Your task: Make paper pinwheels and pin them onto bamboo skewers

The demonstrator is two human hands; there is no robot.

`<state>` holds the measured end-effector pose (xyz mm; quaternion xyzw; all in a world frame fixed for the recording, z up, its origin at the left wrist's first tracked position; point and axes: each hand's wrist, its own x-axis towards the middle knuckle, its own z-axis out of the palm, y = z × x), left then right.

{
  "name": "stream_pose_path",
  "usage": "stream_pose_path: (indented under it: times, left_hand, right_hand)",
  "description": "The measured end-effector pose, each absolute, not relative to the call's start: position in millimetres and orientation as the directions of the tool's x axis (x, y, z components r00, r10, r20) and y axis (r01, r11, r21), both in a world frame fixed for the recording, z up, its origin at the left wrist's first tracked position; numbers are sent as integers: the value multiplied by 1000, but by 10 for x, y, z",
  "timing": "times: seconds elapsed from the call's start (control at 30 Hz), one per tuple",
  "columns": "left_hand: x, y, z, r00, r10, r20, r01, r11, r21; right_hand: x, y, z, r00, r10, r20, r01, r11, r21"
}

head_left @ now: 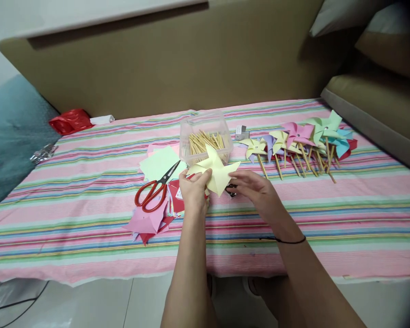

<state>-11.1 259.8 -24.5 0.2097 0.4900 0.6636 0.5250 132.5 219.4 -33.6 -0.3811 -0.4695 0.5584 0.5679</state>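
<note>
A pale yellow paper pinwheel is held up in front of a clear plastic box of short wooden sticks. My left hand pinches it near its middle, between thumb and fingers. My right hand is at its right side, fingers stretched out and somewhat apart, the fingertips by the right blade. Left of my left hand lie red-handled scissors on stacked coloured paper, with pale green sheets behind and pink cut pieces in front. A small black item shows partly behind my right fingers.
Several finished pinwheels on sticks lie at the right on the striped cloth. A small grey box sits behind. At the far left are a red plastic bag, a white box and a clear packet.
</note>
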Motion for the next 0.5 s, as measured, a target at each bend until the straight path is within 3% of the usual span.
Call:
stream_pose_path:
  times: [0.17,0.5]
  left_hand:
    - [-49,2564,-224,-366,903,-225,-480,24,877]
    - [45,2496,-174,-274,952,-141,-431,10,902]
  right_hand:
    - [1194,2213,-356,-25,992,120,-196,113,-974]
    - [1073,2220,-300,272,962,7,-333,101,-938]
